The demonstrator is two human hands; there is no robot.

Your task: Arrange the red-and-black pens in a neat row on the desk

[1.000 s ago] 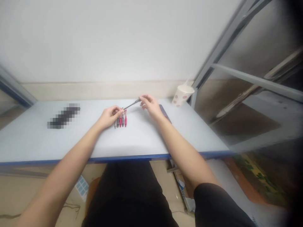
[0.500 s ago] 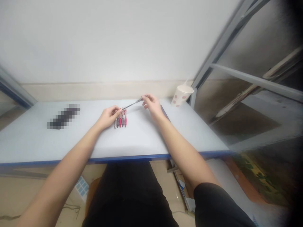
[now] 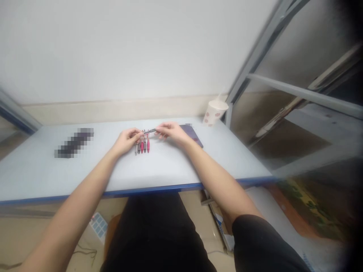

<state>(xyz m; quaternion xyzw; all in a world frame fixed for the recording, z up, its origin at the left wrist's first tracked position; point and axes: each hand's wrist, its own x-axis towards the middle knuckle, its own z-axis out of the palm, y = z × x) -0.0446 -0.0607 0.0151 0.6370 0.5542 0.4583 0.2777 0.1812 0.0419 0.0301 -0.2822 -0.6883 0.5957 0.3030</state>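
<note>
Dark pen (image 3: pixel 151 131), illegibly blurred, in left hand (image 3: pixel 125 140) and right hand (image 3: pixel 172 132).

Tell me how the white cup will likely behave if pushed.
The white cup would probably tip if pushed high, since its base looks narrower than its rim. Its paper-like wall might dent under a squeeze. Its contents don't show, so weight is uncertain.

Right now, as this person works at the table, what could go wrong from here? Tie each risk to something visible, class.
1. The slim dark item, held between the fingers of the left grip and right grip, might slip if either loosens.
2. The left grip partly covers the row of pens, so a small shift could disarrange them.
3. The right forearm might nudge the dark flat object beside it.
</note>
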